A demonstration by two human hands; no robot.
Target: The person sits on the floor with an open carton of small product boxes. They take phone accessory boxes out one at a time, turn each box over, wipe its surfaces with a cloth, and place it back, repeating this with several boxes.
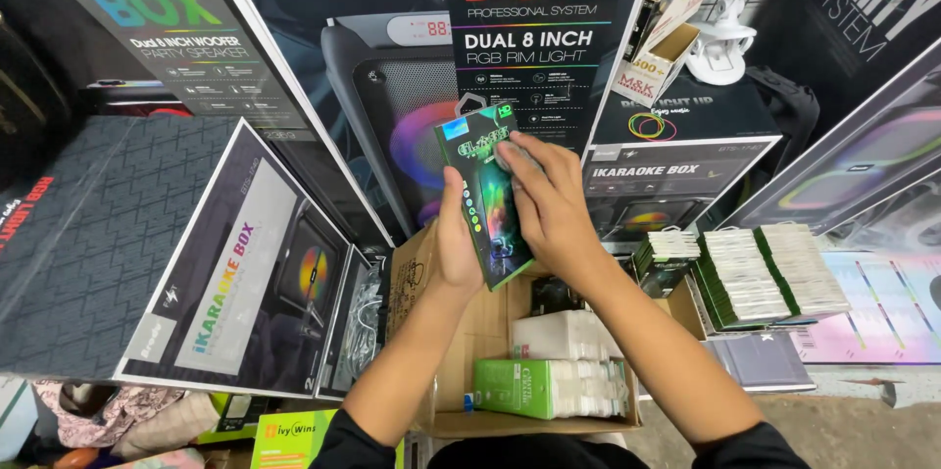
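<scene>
My left hand [457, 234] grips the left edge of a slim green and black retail package [483, 197] with a hang tab at its top, held upright in front of me. My right hand [549, 204] lies flat over the package's right side, fingertips near its top. Both hands are above an open cardboard box [470, 332], which holds a green carton [510, 389] and stacks of white packets [578, 363].
Large printed speaker cartons [235, 273] stand all around. To the right lie rows of small green and white packets [765, 273] and a grey flat pack [763, 359]. A white clip fan [720, 38] sits at the upper right. A small green box [289, 435] and some cloth lie at the lower left.
</scene>
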